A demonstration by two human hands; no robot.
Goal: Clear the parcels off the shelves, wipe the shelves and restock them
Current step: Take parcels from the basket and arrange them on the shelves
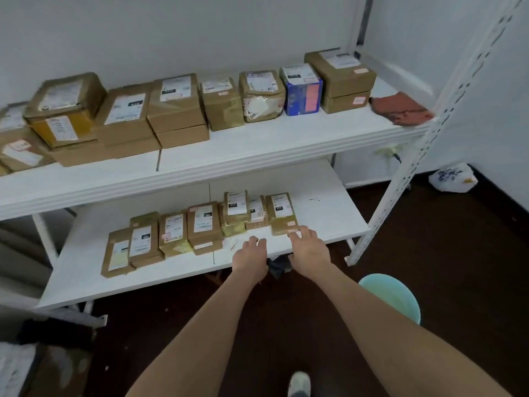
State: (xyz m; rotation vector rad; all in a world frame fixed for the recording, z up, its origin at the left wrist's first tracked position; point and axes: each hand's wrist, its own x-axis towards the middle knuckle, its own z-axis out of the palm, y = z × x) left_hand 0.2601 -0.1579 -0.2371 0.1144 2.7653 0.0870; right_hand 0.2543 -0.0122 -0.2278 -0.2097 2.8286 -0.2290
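Several brown cardboard parcels stand in a row on the white upper shelf (257, 144), among them a blue box (302, 90). A reddish cloth (400, 108) lies at that shelf's right end. Smaller brown parcels sit on the white lower shelf (323, 207). My right hand (307, 247) reaches over the lower shelf's front edge, and its fingertips touch the near end of the rightmost flat parcel (282, 212). My left hand (250, 257) hovers just left of it, fingers loosely bent, holding nothing.
A perforated white upright (406, 173) frames the rack's right side. A pale green stool (392, 296) stands on the dark floor by my right arm. A white plastic bag (453, 177) lies in the corner. More parcels sit at bottom left (17, 368).
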